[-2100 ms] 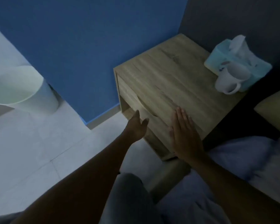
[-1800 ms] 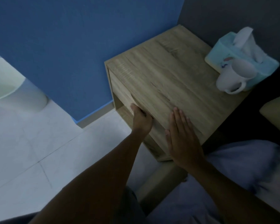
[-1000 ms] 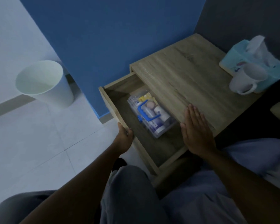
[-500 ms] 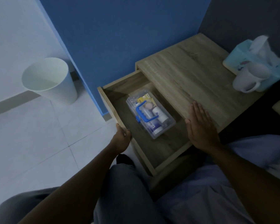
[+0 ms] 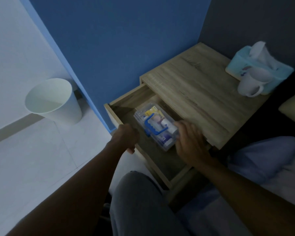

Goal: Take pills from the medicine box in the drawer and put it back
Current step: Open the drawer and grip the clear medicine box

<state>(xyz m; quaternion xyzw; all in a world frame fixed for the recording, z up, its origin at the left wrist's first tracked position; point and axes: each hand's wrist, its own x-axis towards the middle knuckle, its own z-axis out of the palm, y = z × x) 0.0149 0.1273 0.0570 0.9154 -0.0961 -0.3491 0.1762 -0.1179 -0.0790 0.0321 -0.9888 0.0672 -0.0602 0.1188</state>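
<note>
The wooden nightstand's drawer stands pulled out. Inside lies a clear plastic medicine box with a blue handle, with small bottles and packets visible through its lid. My left hand grips the drawer's front edge. My right hand reaches into the drawer, fingers spread and touching the box's right end; whether it grips the box I cannot tell.
On the nightstand top at the back right sit a teal tissue box and a white mug. A white waste bin stands on the tiled floor at the left. A blue wall rises behind; bedding lies at the right.
The drawer was pulled out by my left hand, revealing the medicine box. My right hand has left the nightstand top and moved into the drawer against the box.
</note>
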